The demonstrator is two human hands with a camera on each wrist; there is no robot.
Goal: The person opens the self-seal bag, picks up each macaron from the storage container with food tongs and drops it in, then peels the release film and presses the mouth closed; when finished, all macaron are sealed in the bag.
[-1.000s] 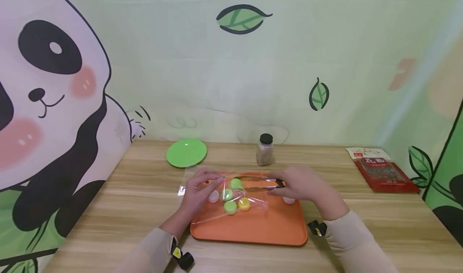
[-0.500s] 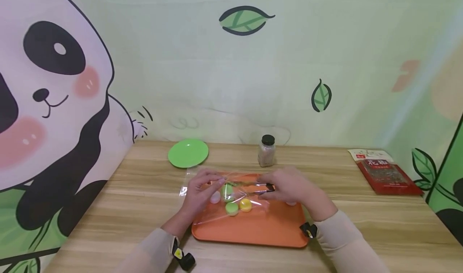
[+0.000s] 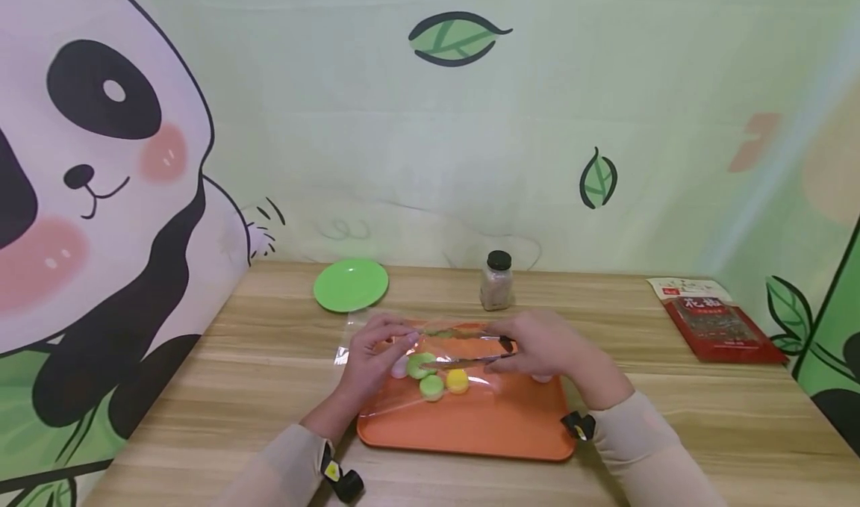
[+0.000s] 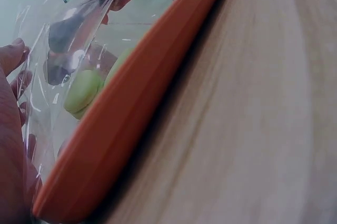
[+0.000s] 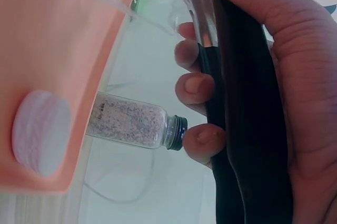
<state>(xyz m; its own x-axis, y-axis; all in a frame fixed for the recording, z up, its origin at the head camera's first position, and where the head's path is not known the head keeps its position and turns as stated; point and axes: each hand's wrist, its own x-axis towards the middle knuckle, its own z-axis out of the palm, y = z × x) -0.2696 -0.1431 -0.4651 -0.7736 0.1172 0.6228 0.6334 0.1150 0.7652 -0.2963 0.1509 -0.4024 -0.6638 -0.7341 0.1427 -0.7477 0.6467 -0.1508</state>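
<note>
A clear plastic bag [image 3: 396, 402] lies over the left part of the orange tray [image 3: 470, 432], its edge pinched by my left hand [image 3: 368, 354]. My right hand [image 3: 547, 346] grips metal tongs with black handles [image 5: 253, 108]; their arms stand apart, their tips reaching into the bag's area. Near the tips are green round pieces [image 3: 432, 387], a yellow one [image 3: 457, 381] and a pale one by the left fingers. Whether the tongs touch any piece, I cannot tell. Another pale pink piece [image 5: 42, 132] sits at the tray's right side. In the left wrist view, a green piece [image 4: 84, 91] shows through the plastic.
Behind the tray stand a green plate [image 3: 351, 285] at the left and a jar with a black lid [image 3: 496, 281] near the middle. A red packet [image 3: 722, 328] lies at the right. A wall with a painted panda rises behind the wooden table [image 3: 269, 358].
The tongs have moved left with my right hand, and their arms have spread after drawing closer. The upper green piece has shifted down and left against another. My left hand keeps its hold.
</note>
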